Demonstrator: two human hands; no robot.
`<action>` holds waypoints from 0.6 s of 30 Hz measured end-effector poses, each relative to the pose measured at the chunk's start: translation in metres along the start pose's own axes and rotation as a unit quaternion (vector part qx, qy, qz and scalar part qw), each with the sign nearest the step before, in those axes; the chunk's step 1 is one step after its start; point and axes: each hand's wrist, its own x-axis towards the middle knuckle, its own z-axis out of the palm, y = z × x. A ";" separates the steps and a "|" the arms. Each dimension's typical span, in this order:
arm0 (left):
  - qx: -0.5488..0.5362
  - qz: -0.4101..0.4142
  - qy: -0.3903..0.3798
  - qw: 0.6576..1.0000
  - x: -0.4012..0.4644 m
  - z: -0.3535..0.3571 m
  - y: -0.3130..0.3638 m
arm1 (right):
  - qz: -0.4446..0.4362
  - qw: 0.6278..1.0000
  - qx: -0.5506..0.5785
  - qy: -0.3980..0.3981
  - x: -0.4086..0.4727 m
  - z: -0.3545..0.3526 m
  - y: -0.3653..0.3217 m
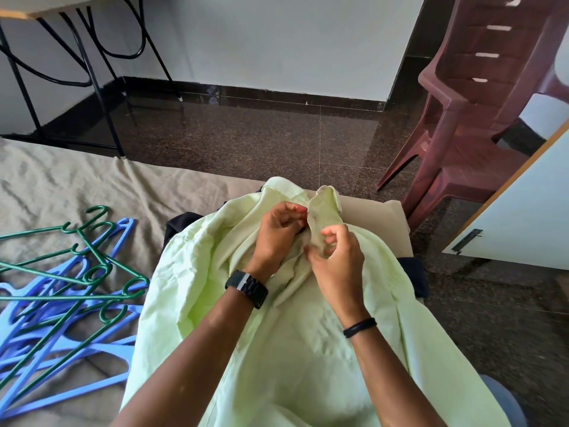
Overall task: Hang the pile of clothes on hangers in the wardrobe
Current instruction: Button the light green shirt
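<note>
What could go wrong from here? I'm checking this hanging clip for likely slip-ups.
Both the left hand and right hand pinch the pale green shirt at its collar, with no hanger in it, so it may crumple further. The blue and green hangers lie tangled on the bedsheet; pulling one could drag others. The shirt covers dark clothes, which might slide off with it.

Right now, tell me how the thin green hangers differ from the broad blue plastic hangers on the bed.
The green hangers are slim and wire-like; the blue hangers are flat, wider plastic. The green hangers lie mostly on top, crossing over the blue hangers beneath. Both kinds share one tangled heap on the grey-brown bedsheet, untouched, with no garment on them.
</note>
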 end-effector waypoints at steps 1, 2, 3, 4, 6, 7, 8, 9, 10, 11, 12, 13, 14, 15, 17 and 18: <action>0.026 0.009 -0.010 1.000 0.000 -0.003 0.001 | 0.025 0.999 -0.005 -0.022 -0.001 -0.001 0.004; 0.061 0.019 -0.019 0.998 -0.001 -0.006 0.002 | 0.046 0.998 0.001 -0.038 -0.002 -0.003 0.007; 0.102 0.029 -0.021 0.994 -0.003 -0.008 0.001 | 0.054 0.998 0.007 -0.040 -0.002 -0.003 0.010; 0.149 0.037 -0.012 0.988 -0.007 -0.011 0.001 | 0.047 0.998 0.006 -0.032 -0.002 -0.003 0.011; 0.238 0.044 0.031 0.970 -0.017 -0.017 -0.002 | 0.024 1.000 -0.010 -0.011 -0.003 -0.001 0.010; 0.272 0.049 0.047 0.960 -0.023 -0.019 -0.003 | 0.016 1.000 -0.013 -0.003 -0.003 0.001 0.008; 0.300 0.055 0.048 0.951 -0.029 -0.021 -0.004 | 0.009 1.000 -0.008 0.007 -0.004 0.002 0.006; 0.324 0.061 0.035 0.944 -0.034 -0.022 -0.005 | 0.006 1.000 0.004 0.019 -0.005 0.003 0.003; 0.345 0.066 0.017 0.936 -0.038 -0.021 -0.006 | 0.007 0.999 0.021 0.032 -0.006 0.003 0.001; 0.366 0.073 0.002 0.928 -0.040 -0.020 -0.007 | 0.008 0.998 0.040 0.042 -0.006 0.003 0.000; 0.385 0.081 -0.008 0.919 -0.042 -0.018 -0.008 | 0.009 0.998 0.048 0.043 -0.006 0.003 -0.001; 0.406 0.093 -0.018 0.909 -0.043 -0.017 -0.009 | 0.010 0.998 0.041 0.038 -0.006 0.003 0.000; 0.428 0.108 -0.029 0.897 -0.044 -0.015 -0.010 | 0.015 0.999 0.020 0.023 -0.006 0.002 0.001; 0.449 0.122 -0.039 0.884 -0.044 -0.013 -0.012 | 0.026 1.000 -0.001 0.003 -0.006 0.001 0.003; 0.470 0.129 -0.057 0.871 -0.043 -0.013 -0.017 | 0.076 0.997 -0.012 -0.032 -0.003 -0.003 0.008; 0.466 0.124 -0.065 0.874 -0.043 -0.013 -0.019 | 0.107 0.993 -0.005 -0.050 -0.002 -0.006 0.010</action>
